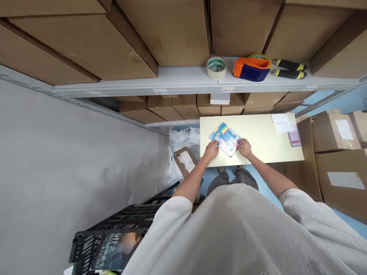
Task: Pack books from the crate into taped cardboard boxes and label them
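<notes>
A thin book [228, 138] with a blue, colourful cover lies turned at an angle on the pale yellow table [255, 152]. My left hand [211, 149] grips its left corner, the fingers bent over the edge. At the opposite side, my right hand [244, 148] pinches the right corner. The book looks flat on or just above the tabletop; I cannot tell which. White paper slips [282, 123] and a pinkish card [294, 138] rest at the table's right end.
A grey shelf [183, 80] with cardboard boxes holds a tape roll [216, 68], an orange-and-blue tape dispenser [252, 69] and yellow-black pliers [289, 69]. More boxes [335, 130] stand right. A black crate [114, 229] with a book stands lower left, beside a grey wall [71, 152].
</notes>
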The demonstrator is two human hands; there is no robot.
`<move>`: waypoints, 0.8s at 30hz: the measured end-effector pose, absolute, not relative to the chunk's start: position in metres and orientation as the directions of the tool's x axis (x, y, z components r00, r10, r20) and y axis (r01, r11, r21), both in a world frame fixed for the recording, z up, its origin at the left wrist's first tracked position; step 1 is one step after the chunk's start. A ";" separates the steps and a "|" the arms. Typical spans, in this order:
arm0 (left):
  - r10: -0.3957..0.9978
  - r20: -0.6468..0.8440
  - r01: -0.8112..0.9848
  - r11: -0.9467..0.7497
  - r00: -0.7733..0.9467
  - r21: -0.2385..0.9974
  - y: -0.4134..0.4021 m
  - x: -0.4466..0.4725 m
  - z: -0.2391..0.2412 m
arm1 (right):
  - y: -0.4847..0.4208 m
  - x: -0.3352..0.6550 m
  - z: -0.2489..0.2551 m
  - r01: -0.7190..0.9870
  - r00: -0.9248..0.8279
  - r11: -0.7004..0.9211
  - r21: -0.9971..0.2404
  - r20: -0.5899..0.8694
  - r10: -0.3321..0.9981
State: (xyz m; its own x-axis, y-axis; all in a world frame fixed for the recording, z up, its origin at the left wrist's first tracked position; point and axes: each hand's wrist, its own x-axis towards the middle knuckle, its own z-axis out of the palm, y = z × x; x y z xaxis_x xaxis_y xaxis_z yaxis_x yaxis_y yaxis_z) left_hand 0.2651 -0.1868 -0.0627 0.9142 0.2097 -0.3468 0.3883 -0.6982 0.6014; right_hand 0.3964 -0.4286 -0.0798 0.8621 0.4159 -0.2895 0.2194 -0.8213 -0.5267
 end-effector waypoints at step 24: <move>-0.019 -0.391 0.174 -0.875 0.920 0.453 -0.211 0.263 -0.065 | -0.377 0.434 -0.074 0.454 0.588 -0.808 -0.376 -0.555 0.589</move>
